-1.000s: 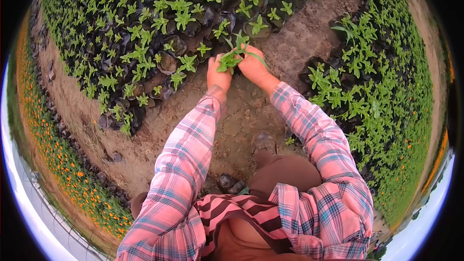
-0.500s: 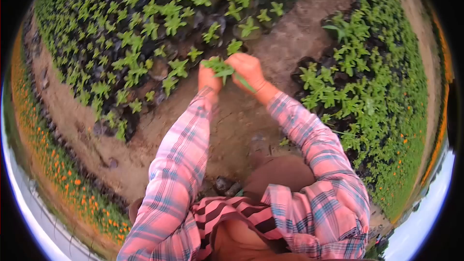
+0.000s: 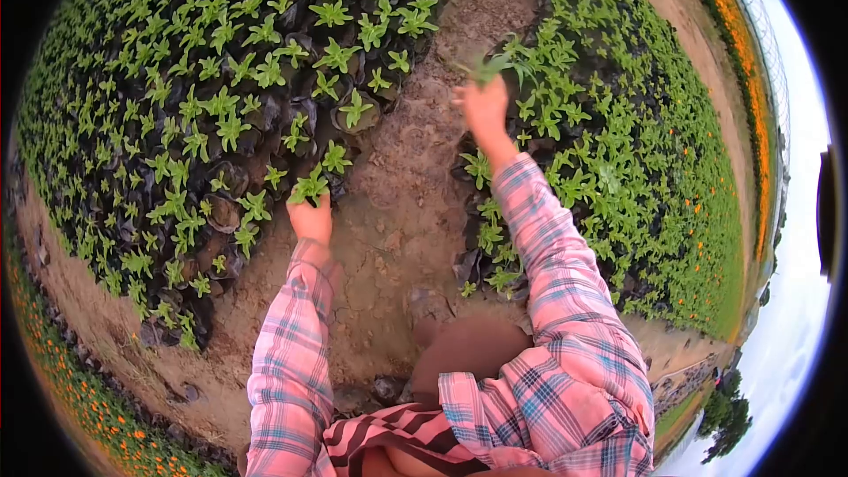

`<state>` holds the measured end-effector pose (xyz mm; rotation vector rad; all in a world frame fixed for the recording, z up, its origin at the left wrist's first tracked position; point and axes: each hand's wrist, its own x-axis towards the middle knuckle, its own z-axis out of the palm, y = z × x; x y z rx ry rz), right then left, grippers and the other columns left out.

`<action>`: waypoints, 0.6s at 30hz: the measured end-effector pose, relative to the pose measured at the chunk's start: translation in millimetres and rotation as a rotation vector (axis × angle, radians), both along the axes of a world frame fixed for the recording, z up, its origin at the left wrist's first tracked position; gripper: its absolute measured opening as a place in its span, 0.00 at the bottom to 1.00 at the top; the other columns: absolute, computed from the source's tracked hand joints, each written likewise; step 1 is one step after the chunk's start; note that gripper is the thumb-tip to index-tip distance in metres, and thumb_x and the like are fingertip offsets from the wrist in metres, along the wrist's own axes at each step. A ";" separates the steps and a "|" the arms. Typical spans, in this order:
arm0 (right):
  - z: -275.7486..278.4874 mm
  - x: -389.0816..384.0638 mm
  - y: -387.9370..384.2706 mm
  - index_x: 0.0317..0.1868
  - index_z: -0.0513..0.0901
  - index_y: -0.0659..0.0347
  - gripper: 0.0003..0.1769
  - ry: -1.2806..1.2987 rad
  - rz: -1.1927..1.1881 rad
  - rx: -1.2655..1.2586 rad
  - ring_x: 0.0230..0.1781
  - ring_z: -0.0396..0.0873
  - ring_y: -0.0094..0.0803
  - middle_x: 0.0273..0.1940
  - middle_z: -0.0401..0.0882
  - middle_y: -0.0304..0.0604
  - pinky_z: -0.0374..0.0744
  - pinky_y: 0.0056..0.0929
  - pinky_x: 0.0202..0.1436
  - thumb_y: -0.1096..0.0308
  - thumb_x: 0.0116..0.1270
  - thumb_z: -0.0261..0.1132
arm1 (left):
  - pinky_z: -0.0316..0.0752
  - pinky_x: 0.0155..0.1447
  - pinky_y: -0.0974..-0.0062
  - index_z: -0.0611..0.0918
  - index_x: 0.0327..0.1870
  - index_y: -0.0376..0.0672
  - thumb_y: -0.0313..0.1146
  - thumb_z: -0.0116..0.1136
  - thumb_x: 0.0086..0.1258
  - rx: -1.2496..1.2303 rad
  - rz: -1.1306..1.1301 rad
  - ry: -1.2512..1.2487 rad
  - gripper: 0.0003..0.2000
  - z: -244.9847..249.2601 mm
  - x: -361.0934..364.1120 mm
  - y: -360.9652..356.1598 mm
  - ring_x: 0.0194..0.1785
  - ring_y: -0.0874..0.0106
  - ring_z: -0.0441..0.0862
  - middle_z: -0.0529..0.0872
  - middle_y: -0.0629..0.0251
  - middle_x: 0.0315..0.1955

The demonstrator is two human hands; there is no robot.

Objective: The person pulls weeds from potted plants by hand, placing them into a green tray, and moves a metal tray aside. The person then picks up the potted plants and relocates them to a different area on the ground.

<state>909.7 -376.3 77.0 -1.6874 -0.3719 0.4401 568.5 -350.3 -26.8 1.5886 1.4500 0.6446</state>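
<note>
My left hand [image 3: 311,219] is at the near edge of the left plant bed, its fingers closed around a small green seedling [image 3: 309,185]; the leaves hide the fingertips. Potted seedlings in black plastic bags [image 3: 357,113] stand packed just beyond it. Out to the right, over the dirt path beside the right bed, my right hand [image 3: 484,113] grips a few long-leaved green sprigs [image 3: 495,69], which look like pulled weeds. Motion blurs the sprigs and the fingertips.
A muddy path [image 3: 402,141] runs between the left bed and the right bed [image 3: 609,168] of seedlings. My knee [image 3: 468,353] is bent below my arms. Rows of orange flowers [image 3: 746,79] line the far right, with more at lower left.
My hands have parted from close together over the path. The left went down and left to the bed's edge; the right moved right, carrying the green sprigs. The view has shifted too.
</note>
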 end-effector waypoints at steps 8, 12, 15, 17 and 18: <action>-21.5 105.7 -10.5 0.41 0.68 0.72 0.12 -0.273 -0.112 -0.354 0.21 0.83 0.37 0.23 0.80 0.52 0.79 0.32 0.25 0.74 0.61 0.60 | 0.68 0.58 0.61 0.75 0.53 0.33 0.35 0.63 0.58 -0.143 0.122 0.108 0.23 28.6 4.7 -1.7 0.54 0.49 0.73 0.76 0.45 0.49; -27.4 118.9 0.6 0.44 0.72 0.70 0.21 -0.370 -0.154 -0.580 0.21 0.84 0.35 0.25 0.82 0.46 0.79 0.32 0.28 0.64 0.58 0.67 | 0.67 0.59 0.63 0.74 0.53 0.33 0.35 0.62 0.58 -0.158 0.116 0.030 0.23 44.3 5.5 -6.8 0.54 0.51 0.73 0.76 0.46 0.49; -34.6 128.6 -1.2 0.40 0.77 0.67 0.17 -0.519 -0.003 -0.720 0.27 0.84 0.45 0.29 0.83 0.54 0.78 0.41 0.40 0.60 0.60 0.63 | 0.66 0.59 0.64 0.73 0.55 0.33 0.34 0.62 0.60 -0.184 0.138 -0.041 0.24 52.9 -0.3 -16.5 0.54 0.53 0.73 0.75 0.47 0.50; -39.6 130.0 -1.9 0.38 0.78 0.65 0.14 -0.733 0.007 -0.784 0.30 0.83 0.48 0.30 0.83 0.55 0.78 0.43 0.40 0.61 0.60 0.62 | 0.66 0.58 0.65 0.72 0.54 0.32 0.35 0.60 0.62 -0.179 0.180 -0.130 0.22 57.4 -3.0 -27.8 0.52 0.56 0.73 0.74 0.49 0.48; -35.1 126.7 -2.3 0.36 0.79 0.63 0.11 -0.953 0.018 -0.846 0.33 0.82 0.51 0.31 0.82 0.55 0.77 0.44 0.40 0.63 0.60 0.61 | 0.66 0.58 0.65 0.72 0.54 0.32 0.35 0.60 0.62 -0.177 0.179 -0.131 0.22 57.7 -6.0 -34.5 0.52 0.56 0.73 0.74 0.49 0.48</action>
